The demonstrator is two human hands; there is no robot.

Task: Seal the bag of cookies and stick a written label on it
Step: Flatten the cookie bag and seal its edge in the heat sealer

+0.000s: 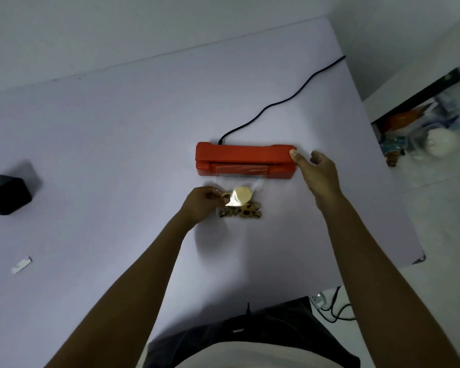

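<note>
My left hand (202, 200) pinches the clear bag of cookies (239, 201) on the tabletop (117, 155), its mouth inside the red sealer (245, 162) (plugged in); my right hand (316, 173), fingers loosely spread, touches the sealer's end.

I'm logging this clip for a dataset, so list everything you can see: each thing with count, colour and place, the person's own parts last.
Red plastic heat sealer: one, red, centre of the table, lid down.
Black power cord: one, black, runs from the sealer's back to the table's far right edge.
Clear plastic bag of cookies: one, transparent with pale and speckled brown cookies, just in front of the sealer, its open end at the slot.
Small white label strip: one, white, near left of the table.
Black box-shaped object: one, black, left edge.
Pale lilac table: one.
Left hand: pinches the bag's left side.
Right hand: thumb on the sealer's right end.
</note>
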